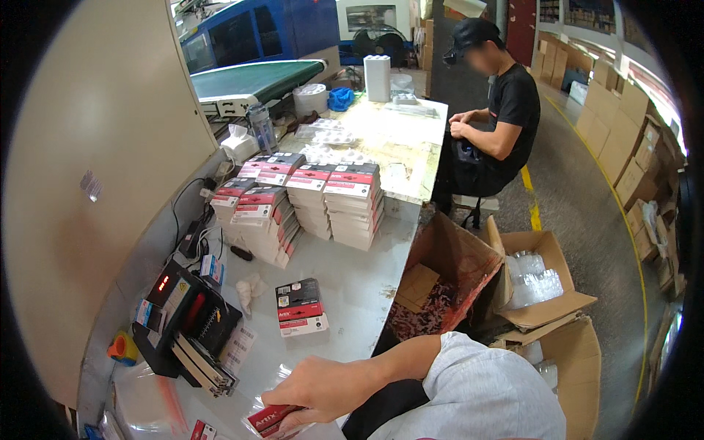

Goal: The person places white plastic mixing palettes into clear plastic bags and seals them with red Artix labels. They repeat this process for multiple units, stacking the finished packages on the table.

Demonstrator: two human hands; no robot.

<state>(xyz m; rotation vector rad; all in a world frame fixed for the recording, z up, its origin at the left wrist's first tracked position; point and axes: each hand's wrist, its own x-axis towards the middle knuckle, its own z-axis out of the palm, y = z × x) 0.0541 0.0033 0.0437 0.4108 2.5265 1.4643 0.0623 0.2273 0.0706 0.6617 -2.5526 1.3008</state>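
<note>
My right hand [320, 389] reaches in from the lower right, its fingers closed on a red printed card [268, 419] at the bottom edge. Clear plastic [277, 378] shows beside the card, partly covered by the hand. My left hand is out of sight. Just beyond the right hand, a short stack of black, red and white card packages [301, 308] lies on the grey tabletop [359, 293]. Another red package [203, 431] is cut off by the lower edge, left of the hand.
Several tall stacks of packages [352, 194] stand farther back. At the left sits a black machine [187, 323] with a red display, near a yellow tape roll [122, 347]. Open cardboard boxes [543, 271] flank the table's right side. A seated person [506, 110] works beyond.
</note>
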